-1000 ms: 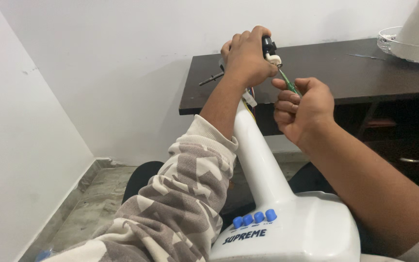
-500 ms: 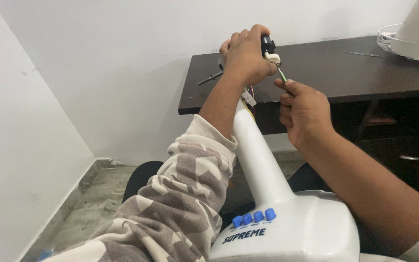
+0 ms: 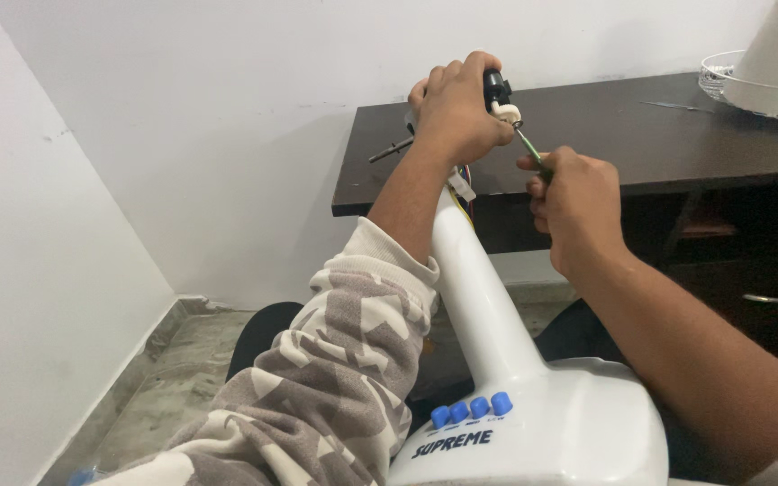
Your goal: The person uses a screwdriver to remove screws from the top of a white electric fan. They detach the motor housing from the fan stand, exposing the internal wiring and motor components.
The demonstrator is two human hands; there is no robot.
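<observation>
A white table-fan body (image 3: 488, 306) with several blue buttons (image 3: 472, 409) lies across my lap, its neck pointing away from me. My left hand (image 3: 454, 106) is wrapped around the motor part at the top of the neck, where a black and cream piece (image 3: 500, 97) sticks out. My right hand (image 3: 574, 202) grips a green-handled screwdriver (image 3: 528, 146), whose tip meets that cream piece. Coloured wires (image 3: 463, 187) hang below my left hand along the neck.
A dark wooden desk (image 3: 659, 135) stands ahead, with a wire fan guard and a white object (image 3: 772, 67) at its right end. A thin metal shaft (image 3: 391, 148) pokes out left of my left hand. White walls close in at left and behind.
My right hand has turned on the screwdriver and shifted slightly right and up; less of the green handle shows. My left hand stays clamped on the motor part.
</observation>
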